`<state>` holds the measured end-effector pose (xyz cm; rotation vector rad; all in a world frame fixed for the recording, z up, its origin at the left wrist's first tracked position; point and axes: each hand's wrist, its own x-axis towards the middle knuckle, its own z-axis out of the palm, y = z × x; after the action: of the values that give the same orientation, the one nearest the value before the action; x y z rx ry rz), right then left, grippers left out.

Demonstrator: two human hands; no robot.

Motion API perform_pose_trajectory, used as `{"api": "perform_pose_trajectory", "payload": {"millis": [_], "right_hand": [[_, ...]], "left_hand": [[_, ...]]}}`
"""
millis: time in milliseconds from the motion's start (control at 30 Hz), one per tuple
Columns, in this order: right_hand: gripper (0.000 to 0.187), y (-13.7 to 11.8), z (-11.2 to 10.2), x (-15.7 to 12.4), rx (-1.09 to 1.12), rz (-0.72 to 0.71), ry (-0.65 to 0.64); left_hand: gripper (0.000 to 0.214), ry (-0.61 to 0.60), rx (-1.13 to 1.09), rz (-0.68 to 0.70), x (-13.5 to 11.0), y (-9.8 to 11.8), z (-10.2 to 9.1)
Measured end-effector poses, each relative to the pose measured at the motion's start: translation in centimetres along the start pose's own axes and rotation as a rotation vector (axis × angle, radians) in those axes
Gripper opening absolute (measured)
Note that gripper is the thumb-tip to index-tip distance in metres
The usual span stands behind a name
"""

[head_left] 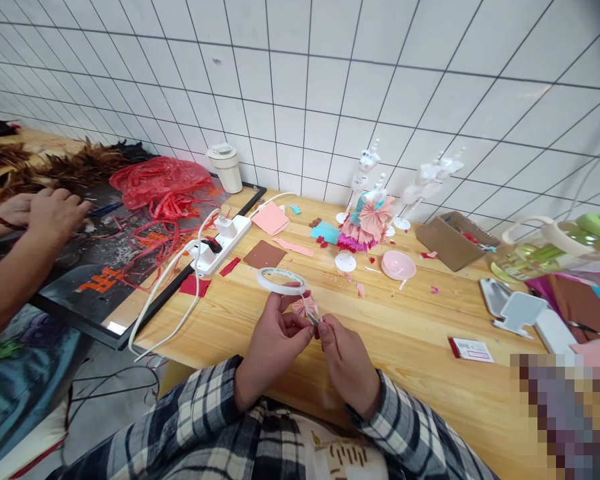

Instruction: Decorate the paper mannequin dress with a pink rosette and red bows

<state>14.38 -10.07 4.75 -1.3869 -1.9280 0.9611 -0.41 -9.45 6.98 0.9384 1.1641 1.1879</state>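
My left hand (pixel 273 343) and my right hand (pixel 347 363) meet above the near edge of the wooden table (pixel 410 333). Both pinch a small pleated pink paper piece (pixel 304 308) between their fingertips. A white roll of tape (pixel 281 280) hangs off my left hand's fingers, just above the paper. A strip from the roll seems to run down to the pinch, but it is too small to be sure. Both sleeves are plaid.
Behind stand a pink and teal paper-dressed figurine (pixel 367 223), bare white figurines (pixel 425 180), a pink bowl (pixel 399 265), a cardboard box (pixel 450 240) and paper scraps. A white power strip (pixel 223 243) with cords lies left. Another person's hands (pixel 45 213) work at feathers.
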Motion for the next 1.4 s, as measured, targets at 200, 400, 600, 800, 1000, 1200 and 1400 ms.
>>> {"api": "perform_pose_trajectory", "payload": {"millis": [200, 400, 600, 800, 1000, 1200, 1400], "right_hand": [[0.038, 0.1, 0.4, 0.1, -0.084, -0.003, 0.044], [0.039, 0.3, 0.3, 0.2, -0.139, 0.003, 0.026], [0.04, 0.6, -0.4, 0.3, -0.053, 0.021, -0.045], [0.041, 0.6, -0.5, 0.1, -0.029, 0.016, -0.06], [0.039, 0.2, -0.4, 0.0, -0.041, 0.013, -0.029], [0.041, 0.2, -0.4, -0.1, -0.07, 0.014, -0.029], [0.038, 2.6, -5.2, -0.2, -0.269, 0.136, -0.161]], "left_hand": [[0.062, 0.011, 0.013, 0.004, 0.1, -0.1, 0.0], [0.062, 0.0, 0.025, 0.004, 0.1, -0.2, 0.0], [0.061, -0.02, 0.031, 0.015, 0.1, -0.5, -0.2], [0.059, -0.002, 0.04, 0.0, 0.2, -0.3, 0.0], [0.06, 0.035, 0.069, -0.004, 0.2, -0.1, 0.1], [0.061, 0.061, 0.098, 0.017, 0.3, -0.2, -0.2], [0.061, 0.056, 0.095, 0.008, 0.3, -0.4, -0.8]]}}
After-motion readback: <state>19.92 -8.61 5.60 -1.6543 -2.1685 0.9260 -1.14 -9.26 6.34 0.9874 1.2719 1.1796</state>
